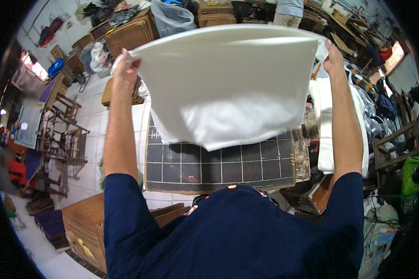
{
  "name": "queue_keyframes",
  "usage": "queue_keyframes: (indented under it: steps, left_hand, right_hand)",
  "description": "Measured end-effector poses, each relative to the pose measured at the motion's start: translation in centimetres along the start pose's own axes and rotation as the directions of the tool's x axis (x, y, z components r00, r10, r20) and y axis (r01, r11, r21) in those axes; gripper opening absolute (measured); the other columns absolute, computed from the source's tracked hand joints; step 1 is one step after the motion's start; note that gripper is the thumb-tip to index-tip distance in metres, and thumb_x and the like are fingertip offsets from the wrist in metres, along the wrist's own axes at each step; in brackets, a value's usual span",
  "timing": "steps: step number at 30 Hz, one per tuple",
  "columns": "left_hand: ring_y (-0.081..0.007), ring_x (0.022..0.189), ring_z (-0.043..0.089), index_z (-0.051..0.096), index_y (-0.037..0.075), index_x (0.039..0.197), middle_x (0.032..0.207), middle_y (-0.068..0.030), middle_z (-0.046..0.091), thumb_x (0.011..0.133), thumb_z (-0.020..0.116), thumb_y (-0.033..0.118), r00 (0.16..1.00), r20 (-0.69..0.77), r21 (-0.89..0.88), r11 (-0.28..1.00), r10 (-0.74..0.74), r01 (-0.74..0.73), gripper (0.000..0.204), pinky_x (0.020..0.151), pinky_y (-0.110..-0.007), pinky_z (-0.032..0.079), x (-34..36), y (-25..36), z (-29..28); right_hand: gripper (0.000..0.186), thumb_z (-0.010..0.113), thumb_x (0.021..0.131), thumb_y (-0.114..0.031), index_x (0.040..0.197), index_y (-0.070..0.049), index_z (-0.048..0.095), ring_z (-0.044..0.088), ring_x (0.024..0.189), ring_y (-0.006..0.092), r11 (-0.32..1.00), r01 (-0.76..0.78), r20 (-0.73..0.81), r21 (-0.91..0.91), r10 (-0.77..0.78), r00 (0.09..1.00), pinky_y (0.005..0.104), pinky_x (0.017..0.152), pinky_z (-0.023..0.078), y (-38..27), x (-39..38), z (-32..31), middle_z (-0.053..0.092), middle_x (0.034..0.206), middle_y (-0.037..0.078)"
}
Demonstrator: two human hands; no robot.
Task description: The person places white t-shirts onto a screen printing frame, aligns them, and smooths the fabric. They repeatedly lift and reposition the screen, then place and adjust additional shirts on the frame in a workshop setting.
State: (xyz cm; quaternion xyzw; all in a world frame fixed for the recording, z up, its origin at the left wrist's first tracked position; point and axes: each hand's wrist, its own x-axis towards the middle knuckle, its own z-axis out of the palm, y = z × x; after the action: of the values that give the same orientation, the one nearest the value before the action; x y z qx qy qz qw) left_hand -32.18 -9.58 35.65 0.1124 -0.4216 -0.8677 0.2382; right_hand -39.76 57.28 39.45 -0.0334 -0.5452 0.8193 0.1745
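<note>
A wide sheet of white fabric (pixel 228 79) is stretched between my two raised hands, its lower edge hanging in a curve over the table. My left hand (pixel 126 69) is closed on its far left corner, and my right hand (pixel 333 58) pinches the far right corner. Both arms reach straight out. Beneath the cloth lies a dark work table (pixel 219 169) marked with a pale grid. The fabric hides the far part of that table.
Folded white fabric (pixel 325 130) lies just right of the table. Stacked brown boards (pixel 86 223) stand at the lower left, more boards (pixel 132 35) at the back beside a clear plastic bag (pixel 174 18). Another person (pixel 289 11) stands at the far side. Pale tiles (pixel 95 123) cover the floor.
</note>
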Motion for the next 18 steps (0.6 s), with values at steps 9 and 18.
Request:
queue_keyframes:
  steps: [9, 18]
  left_hand:
    - [-0.0208, 0.097, 0.064, 0.058, 0.000, 0.108, 0.101, -0.0081, 0.064, 0.093, 0.060, 0.010, 0.978, 0.133, -0.028, 0.987, 0.163, -0.161, 0.018, 0.084, -0.032, 0.053, 3.3, 5.6, 0.8]
    - [-0.0302, 0.109, 0.061, 0.050, -0.005, 0.124, 0.120, -0.0141, 0.061, 0.098, 0.056, 0.025, 0.916, -0.398, 0.158, 0.981, -0.040, 0.111, 0.040, 0.087, -0.046, 0.054, 3.9, -12.3, -13.9]
  right_hand:
    - [0.029, 0.052, 0.099, -0.020, 0.121, -0.001, 0.057, 0.061, 0.107, 0.0216, 0.980, 0.036, 0.156, 0.196, -0.067, 0.985, 0.0363, 0.099, 0.046, -4.3, -1.7, -1.0, 0.064, 0.116, 0.011]
    - [0.025, 0.054, 0.097, -0.020, 0.113, -0.002, 0.059, 0.063, 0.093, 0.0189, 0.924, -0.365, -0.023, -0.110, 0.365, 0.931, 0.0353, 0.084, 0.051, 18.7, -5.7, -5.8, 0.066, 0.104, 0.008]
